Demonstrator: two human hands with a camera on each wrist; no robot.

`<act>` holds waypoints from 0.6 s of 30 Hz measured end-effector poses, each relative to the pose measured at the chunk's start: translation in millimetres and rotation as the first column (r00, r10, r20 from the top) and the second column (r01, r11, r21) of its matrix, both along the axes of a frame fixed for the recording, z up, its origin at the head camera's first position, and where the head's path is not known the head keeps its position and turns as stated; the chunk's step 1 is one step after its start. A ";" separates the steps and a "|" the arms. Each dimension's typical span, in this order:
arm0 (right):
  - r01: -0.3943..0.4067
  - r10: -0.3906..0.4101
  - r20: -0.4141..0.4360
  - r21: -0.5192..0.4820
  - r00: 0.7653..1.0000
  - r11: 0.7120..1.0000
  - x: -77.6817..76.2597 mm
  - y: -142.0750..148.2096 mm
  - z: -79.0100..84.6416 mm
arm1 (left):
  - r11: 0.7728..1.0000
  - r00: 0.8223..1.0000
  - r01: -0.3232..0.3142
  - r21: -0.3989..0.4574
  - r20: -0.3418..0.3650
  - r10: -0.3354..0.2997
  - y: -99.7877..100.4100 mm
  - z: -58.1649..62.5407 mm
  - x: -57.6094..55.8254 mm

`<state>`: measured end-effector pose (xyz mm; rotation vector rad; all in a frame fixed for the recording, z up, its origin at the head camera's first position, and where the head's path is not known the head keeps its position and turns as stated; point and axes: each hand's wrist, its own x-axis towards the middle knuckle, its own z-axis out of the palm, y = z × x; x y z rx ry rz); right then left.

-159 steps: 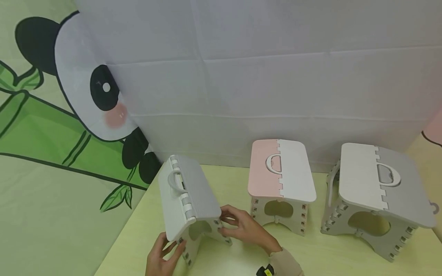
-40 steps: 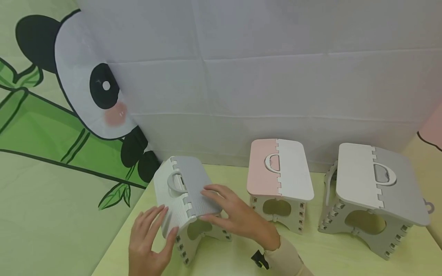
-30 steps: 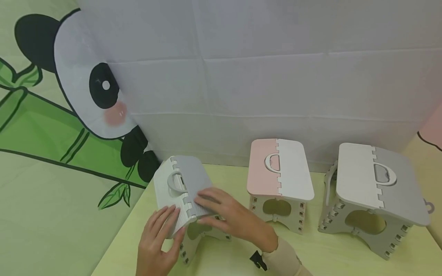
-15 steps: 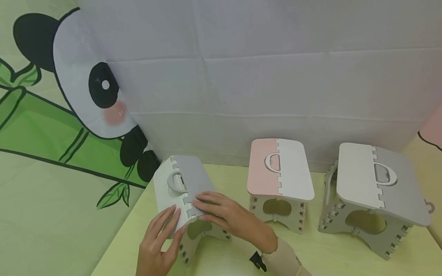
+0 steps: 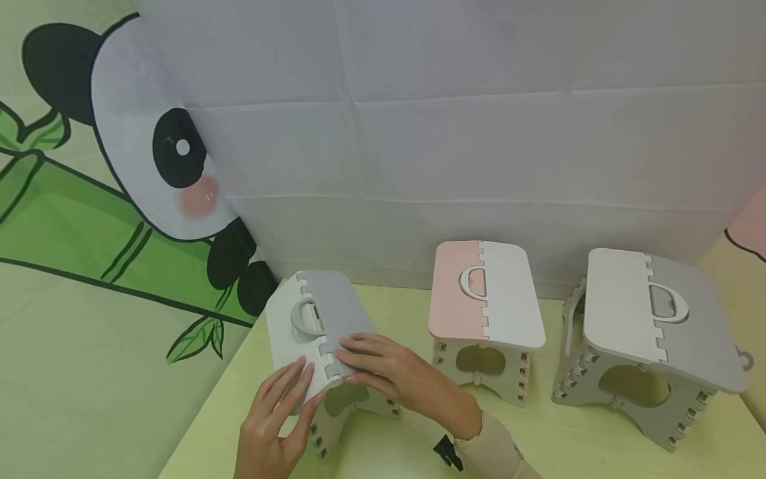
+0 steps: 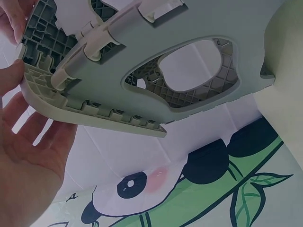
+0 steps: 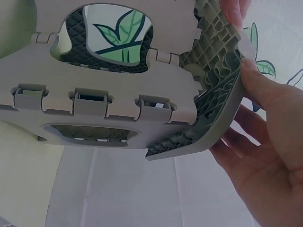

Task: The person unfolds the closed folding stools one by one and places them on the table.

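Observation:
A folding step stool (image 5: 347, 309) with a white and grey top and a handle stands at the left of the table, its top peaked along the hinge. My left hand (image 5: 272, 419) grips the front corner of the white half, fingers on top and thumb at the edge. With fingers laid over the grey half's front corner, my right hand (image 5: 395, 372) has its thumb at the front rim. From below, the left wrist view shows the stool's front panel (image 6: 251, 42) and oval hole; the right wrist view shows the ribbed underside (image 7: 213, 42). My hands cover both front corners.
A pink and white folding stool (image 5: 514, 293) stands unfolded in the middle, with a larger white and grey one (image 5: 619, 299) at the right. Behind the pale table (image 5: 391, 309) hangs a panda-printed cloth (image 5: 419, 153). A black clip (image 5: 447, 452) lies by my right sleeve.
Both hands have moved from the stool's front legs up onto its top panels. The top's two halves have spread flatter. Over the last half second almost nothing has moved.

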<state>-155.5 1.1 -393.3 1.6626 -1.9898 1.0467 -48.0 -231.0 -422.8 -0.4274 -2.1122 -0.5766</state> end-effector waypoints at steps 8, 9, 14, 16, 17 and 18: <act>0.005 -0.005 -0.038 -0.010 0.999 1.000 -1.8 -0.1 -0.2 | 1.000 0.999 0.014 -0.008 -0.036 -0.014 -0.5 1.0 -2.2; 0.006 -0.006 -0.045 -0.012 0.999 1.000 -1.9 -0.2 -0.1 | 1.000 0.999 0.017 -0.008 -0.033 -0.017 -0.5 1.3 -1.9; -0.008 0.008 -0.022 -0.018 1.000 1.000 -2.5 -0.7 0.2 | 0.999 0.999 0.034 0.004 -0.011 -0.034 -2.1 1.4 0.1; -0.013 0.012 -0.017 -0.019 1.000 1.000 -2.9 -0.9 -0.3 | 0.999 0.999 0.046 0.011 -0.022 -0.046 -2.8 0.9 -0.5; -0.012 0.012 -0.014 -0.019 1.000 1.000 -2.9 -1.1 -0.6 | 0.999 0.998 0.052 0.013 -0.029 -0.051 -3.0 0.9 -0.9; -0.012 0.011 -0.007 -0.017 1.000 1.000 -2.8 -1.1 -0.8 | 0.998 0.998 0.056 0.011 -0.033 -0.056 -3.3 0.9 -1.1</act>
